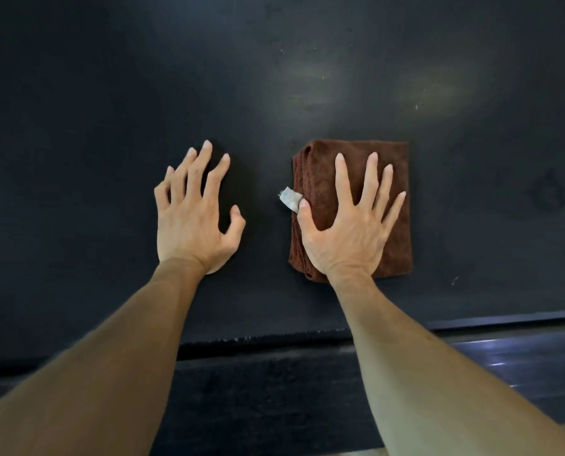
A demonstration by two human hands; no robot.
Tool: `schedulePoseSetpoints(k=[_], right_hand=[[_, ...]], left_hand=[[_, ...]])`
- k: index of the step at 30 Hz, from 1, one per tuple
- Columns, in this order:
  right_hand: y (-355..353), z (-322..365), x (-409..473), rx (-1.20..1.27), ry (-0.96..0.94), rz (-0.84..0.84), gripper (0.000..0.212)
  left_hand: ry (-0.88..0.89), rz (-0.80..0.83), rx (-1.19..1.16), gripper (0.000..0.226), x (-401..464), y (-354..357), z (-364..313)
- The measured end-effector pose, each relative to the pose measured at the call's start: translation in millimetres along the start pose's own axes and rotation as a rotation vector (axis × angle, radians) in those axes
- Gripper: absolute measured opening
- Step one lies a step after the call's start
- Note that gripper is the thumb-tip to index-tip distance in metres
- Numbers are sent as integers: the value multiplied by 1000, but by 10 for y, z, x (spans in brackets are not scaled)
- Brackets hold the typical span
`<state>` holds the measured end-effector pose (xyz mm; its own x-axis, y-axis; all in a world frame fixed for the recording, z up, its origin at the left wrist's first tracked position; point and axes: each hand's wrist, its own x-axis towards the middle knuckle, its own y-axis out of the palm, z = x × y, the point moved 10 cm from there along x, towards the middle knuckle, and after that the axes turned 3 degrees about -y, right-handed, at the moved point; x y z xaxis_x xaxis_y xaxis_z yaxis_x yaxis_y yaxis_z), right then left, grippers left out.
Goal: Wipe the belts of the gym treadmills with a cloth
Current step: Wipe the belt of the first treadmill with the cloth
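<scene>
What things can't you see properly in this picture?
- Head view: the cloth under the right hand is hidden by the palm and fingers.
- Head view: the cloth's white tag is too small to read.
- Head view: the treadmill belt runs past the top, left and right edges.
- Head view: the belt under the left hand is covered.

head view, close, looking down.

Glossy side rail (pixel 517 353), perhaps plastic
</scene>
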<state>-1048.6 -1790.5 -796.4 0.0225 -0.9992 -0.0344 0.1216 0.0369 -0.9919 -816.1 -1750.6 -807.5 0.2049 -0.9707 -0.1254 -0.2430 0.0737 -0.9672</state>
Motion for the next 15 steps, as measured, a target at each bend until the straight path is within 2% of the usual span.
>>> schedulePoseSetpoints(k=[11,13,15], right_hand=[[68,9,-13,-45,-40,62,93],[65,46,8,-45,-117,85,95],[73,112,111,-66,-276,117,95]], left_hand=[[-2,-15,14,72,4,-20,-12],[-12,-15,24,73,-2,-33,-17],[-15,-11,39,73,12,-39,-27]])
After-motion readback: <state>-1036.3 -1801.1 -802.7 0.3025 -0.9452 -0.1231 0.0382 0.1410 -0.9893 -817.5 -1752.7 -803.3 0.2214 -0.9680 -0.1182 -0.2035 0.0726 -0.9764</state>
